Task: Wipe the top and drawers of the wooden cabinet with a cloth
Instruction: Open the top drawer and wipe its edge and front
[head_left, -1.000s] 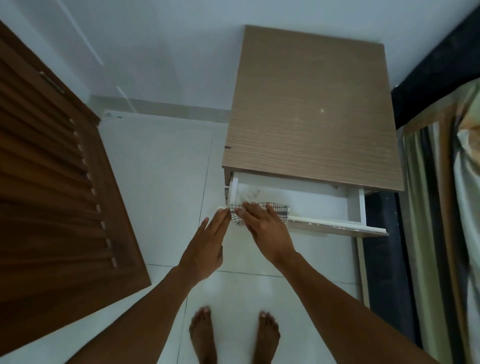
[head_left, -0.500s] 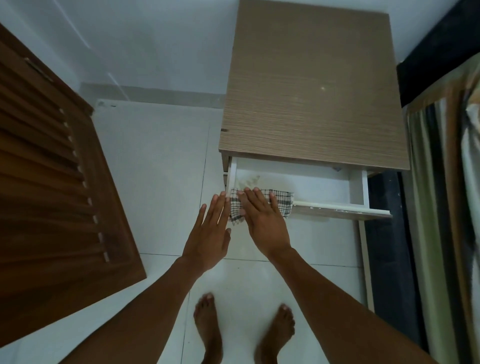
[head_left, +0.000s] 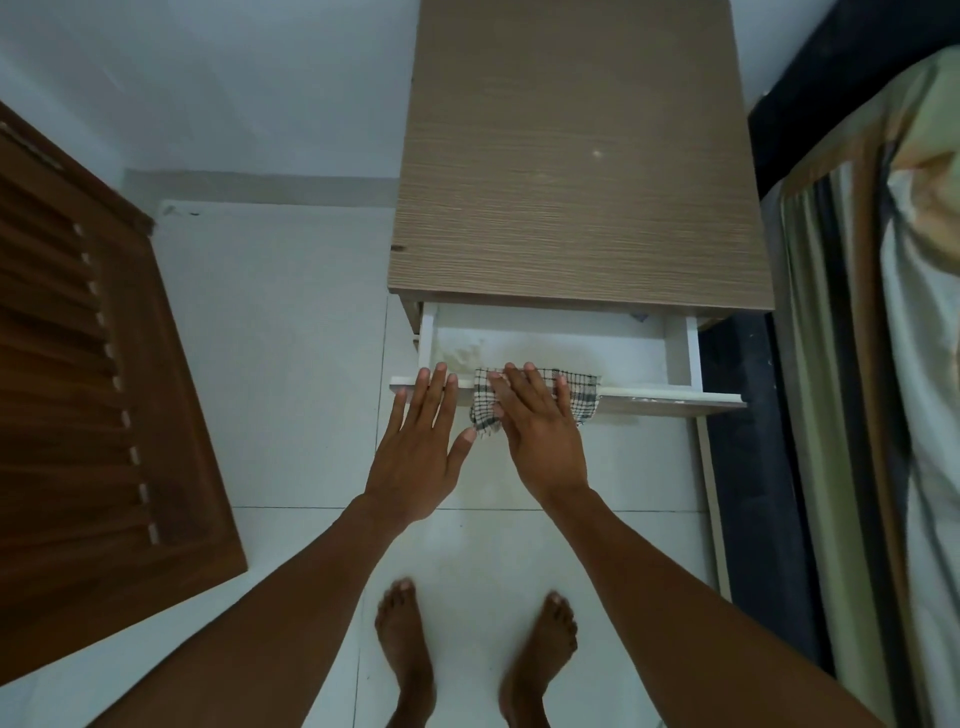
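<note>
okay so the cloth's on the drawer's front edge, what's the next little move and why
Probably slide the right hand and checkered cloth rightward along the drawer front edge. That stretch lies uncovered, while the left hand rests flat on the left end, seemingly steadying the open drawer.

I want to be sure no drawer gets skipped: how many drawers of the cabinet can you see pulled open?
1. The open drawer sits just under the cabinet top, with the checked cloth over its front edge. Any lower drawers are hidden beneath it.
</note>
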